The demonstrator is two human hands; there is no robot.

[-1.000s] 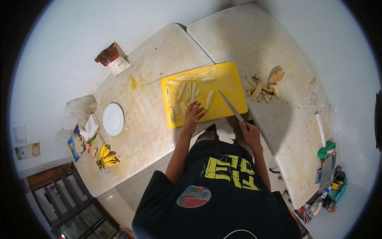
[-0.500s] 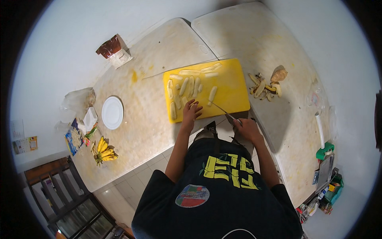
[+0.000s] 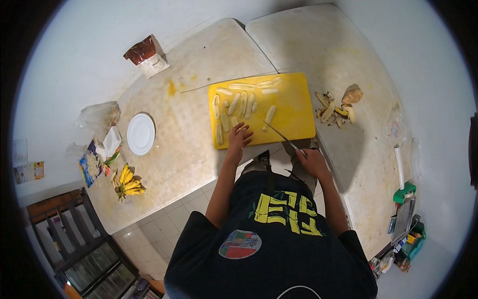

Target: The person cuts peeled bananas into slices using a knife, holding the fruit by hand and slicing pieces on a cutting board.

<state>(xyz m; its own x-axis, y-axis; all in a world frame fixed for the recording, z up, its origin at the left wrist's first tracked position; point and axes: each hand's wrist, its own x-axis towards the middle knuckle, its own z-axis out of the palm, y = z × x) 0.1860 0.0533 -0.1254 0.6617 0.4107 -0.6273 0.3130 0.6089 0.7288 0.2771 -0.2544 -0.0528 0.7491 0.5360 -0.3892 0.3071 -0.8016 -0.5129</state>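
A yellow cutting board (image 3: 291, 107) holds several peeled banana slices (image 3: 243, 104), laid mostly lengthwise on its left and far parts. In my right hand (image 3: 313, 162), closed round the handle, is a knife (image 3: 285, 137). Its blade slants over the near part of the board, the tip close to the near end of a single banana piece (image 3: 271, 113). A small banana chunk (image 3: 264, 128) lies just below that tip. My left hand (image 3: 240, 136) hovers at the board's near edge, fingers spread, next to a short banana slice (image 3: 235, 121); whether it touches that slice I cannot tell.
Right of the board lies a heap of banana peels (image 3: 331, 109) beside a brownish lump (image 3: 352, 93). On the left stand a white plate (image 3: 141, 133), a bunch of bananas (image 3: 130, 185) and a clear plastic bag (image 3: 99, 115). A brown-and-white packet (image 3: 147, 56) rests against the wall.
The knife tip has shifted away from me, from beside the small chunk to the longer piece's near end. That gap looks wider. My left hand stays nearly in place; the whole view has shifted slightly.
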